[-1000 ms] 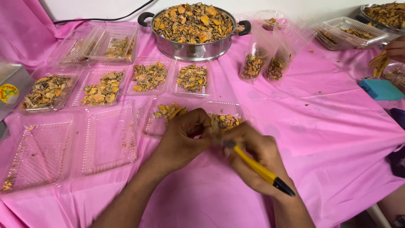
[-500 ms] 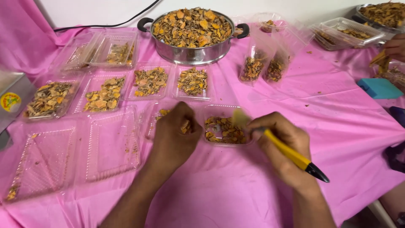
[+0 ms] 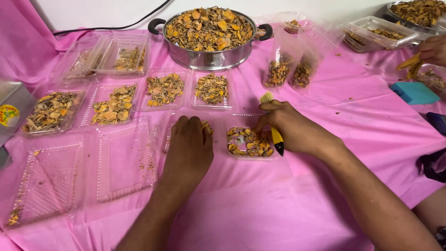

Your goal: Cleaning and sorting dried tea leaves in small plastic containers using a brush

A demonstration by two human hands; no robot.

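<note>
While the left hand (image 3: 188, 148) lies flat, fingers released, on one half of the clear hinged plastic tray (image 3: 241, 158) of dried orange-brown chips on the pink tablecloth (image 3: 278, 204), the right hand (image 3: 290, 128) grasps a yellow-handled brush (image 3: 274, 125); pressing evenly should steady the tray.

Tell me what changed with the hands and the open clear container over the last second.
The two hands separated: the left hand spread flat over the container's left half, while the right hand swung the yellow brush from pointing down-right to upright, bristles up, beside the filled right half. The brush stayed gripped; the pot and filled trays did not move.
</note>
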